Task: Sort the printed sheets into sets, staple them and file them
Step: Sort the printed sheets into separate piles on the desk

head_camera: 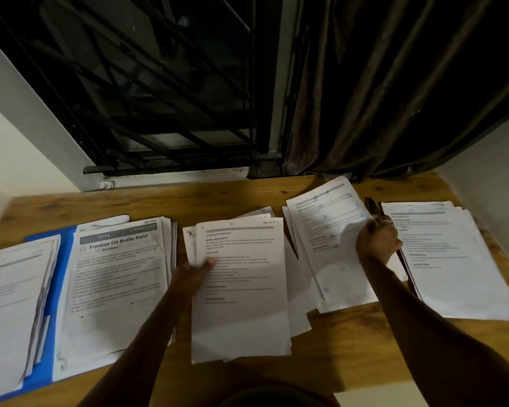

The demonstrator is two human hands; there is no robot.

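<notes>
Since nothing here looks stapled yet as far as we can tell, we read this as mid-sort, with loose paper all over the table [335, 345].

Nearest: the left hand [193, 271] pinches the middle pile [241, 289] at its left edge, thumb on top. The top sheet is skewed over the ones below.

To its left, the blue folder [61, 259] lies flat under two thick stacks: the left stack [9, 289] and the refill stack [115, 274], headed "Finalize Oil Bottle Refill".

Further out, the right hand [378, 240] is curled round the right edge of the lifted sheet [329, 230], which bows up off the loose pile [303, 283] under it. We can't tell if it holds one sheet or several. Just beside it, the right pile [453, 259] lies flat.

A dark thing [371, 204] pokes out between those two, beyond the right hand. It could be a stapler or a pen, too dark to call.

Behind it all are the window bars [165, 98] and the curtain [365, 98].

Risks, our read:
- A second sheet may cling to the lifted one and end up in the wrong set.
- The middle pile and the loose pile overlap at their edges, so pages can slide across and mix.
- The paper is creased at the right-hand grip, and a harder pull may crumple or tear it.
- The right pile sits near the table's right edge, where a forearm sweep could push it off.
- Stapling the skewed pile without squaring it would give a crooked set.
</notes>
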